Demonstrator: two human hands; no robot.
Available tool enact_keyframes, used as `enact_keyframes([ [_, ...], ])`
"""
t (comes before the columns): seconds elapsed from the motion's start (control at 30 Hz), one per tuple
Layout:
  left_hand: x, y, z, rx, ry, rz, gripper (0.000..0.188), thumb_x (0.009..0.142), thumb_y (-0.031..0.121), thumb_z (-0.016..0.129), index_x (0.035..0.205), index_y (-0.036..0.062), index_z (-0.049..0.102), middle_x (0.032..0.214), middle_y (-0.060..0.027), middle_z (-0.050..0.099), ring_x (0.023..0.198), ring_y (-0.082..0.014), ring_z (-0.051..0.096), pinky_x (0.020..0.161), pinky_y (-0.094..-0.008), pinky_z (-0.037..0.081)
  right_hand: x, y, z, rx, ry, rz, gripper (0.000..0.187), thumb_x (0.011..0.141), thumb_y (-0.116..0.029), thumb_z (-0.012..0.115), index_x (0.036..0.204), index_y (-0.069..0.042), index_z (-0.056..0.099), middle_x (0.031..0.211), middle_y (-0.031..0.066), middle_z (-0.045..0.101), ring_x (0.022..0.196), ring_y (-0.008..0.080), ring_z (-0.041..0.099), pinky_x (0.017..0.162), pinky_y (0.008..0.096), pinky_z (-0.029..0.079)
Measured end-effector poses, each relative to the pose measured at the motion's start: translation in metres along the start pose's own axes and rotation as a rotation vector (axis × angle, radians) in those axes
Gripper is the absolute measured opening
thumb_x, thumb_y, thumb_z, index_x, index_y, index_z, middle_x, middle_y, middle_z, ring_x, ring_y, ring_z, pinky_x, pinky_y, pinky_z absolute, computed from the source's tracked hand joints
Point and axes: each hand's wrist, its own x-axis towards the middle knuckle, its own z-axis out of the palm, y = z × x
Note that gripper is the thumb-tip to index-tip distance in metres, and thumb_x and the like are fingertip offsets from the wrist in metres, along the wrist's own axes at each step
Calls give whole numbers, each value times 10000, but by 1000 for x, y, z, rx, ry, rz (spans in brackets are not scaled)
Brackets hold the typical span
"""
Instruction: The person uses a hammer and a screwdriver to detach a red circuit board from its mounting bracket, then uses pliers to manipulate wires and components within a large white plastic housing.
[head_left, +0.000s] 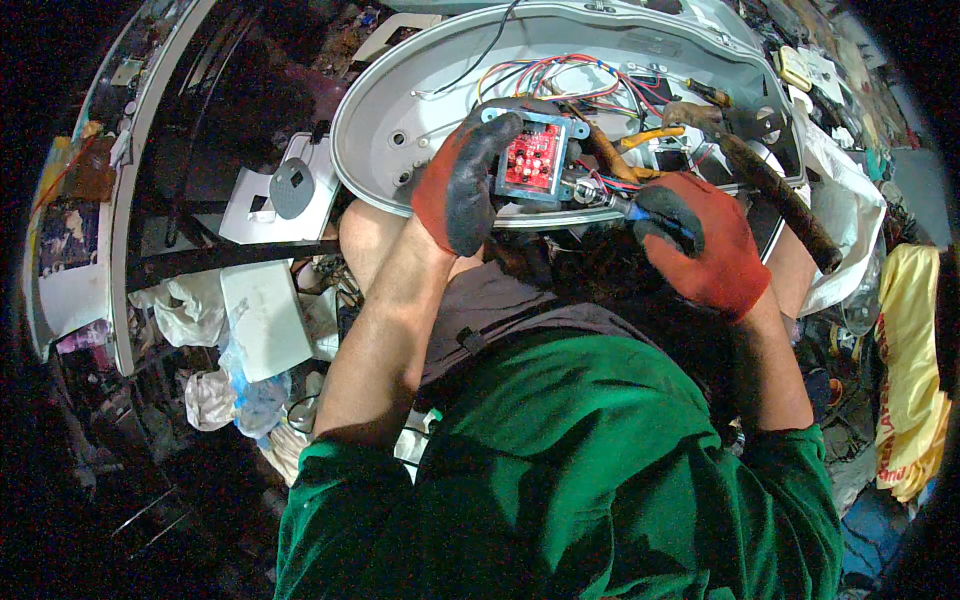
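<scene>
My left hand [458, 182], in a red and black glove, is closed around the edge of a small rectangular module [532, 155] with a red circuit board in a grey-blue frame. My right hand [702, 240], gloved alike, grips the blue handle of a screwdriver-like tool [632, 209]. The tool's metal end points left and reaches the module's lower right side; whether it touches is unclear. Both hands are over the near rim of a grey oval housing [375, 120] across my lap. Red, black and yellow wires [560, 62] run behind the module.
Orange-handled pliers [604, 147] and a wooden-handled hammer [775, 195] lie in the housing, beside a yellow and black handled tool [708, 93]. To the left are a grey perforated plate [292, 188] and a white panel [265, 320]. A yellow bag [908, 350] hangs at the right.
</scene>
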Motion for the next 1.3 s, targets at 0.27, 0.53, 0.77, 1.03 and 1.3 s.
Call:
enact_keyframes([
  [0.27,0,3,1,-34,-36,-3,315,969,168,448,1237,28,538,1173,-99,616,1085,-173,593,943,-353,487,-3,1,-1,58,-97,29,404,747,-217,697,1084,-20,592,968,207,639,868,397,616,766,443,498],
  [0.53,-1,-7,-7,415,-57,331,349,899,-13,509,1248,-12,513,1236,-123,577,1109,-197,578,976,-330,466,4,-3,-2,13,10,27,311,777,-203,642,1023,-14,618,916,217,640,848,394,616,752,432,496],
  [0.77,-2,-12,-14,671,-66,426,420,849,-57,549,1262,3,504,1286,-130,543,1120,-223,576,981,-341,471,0,7,-4,51,-277,195,469,735,-244,709,1131,-32,575,1087,227,611,953,408,597,789,445,496],
  [1.03,0,2,1,-204,-37,-3,344,913,81,521,1251,20,516,1230,-126,574,1115,-199,583,933,-335,504,-7,9,7,55,18,63,447,743,-215,691,1125,-10,581,1008,210,633,913,397,611,816,444,489],
  [1.3,-4,-1,-6,463,-119,484,616,699,-202,600,1276,-29,469,1296,-178,522,1161,-295,549,969,-368,483,-7,11,5,-23,15,44,435,739,-201,692,1115,-8,587,981,204,644,895,388,622,797,428,500],
])
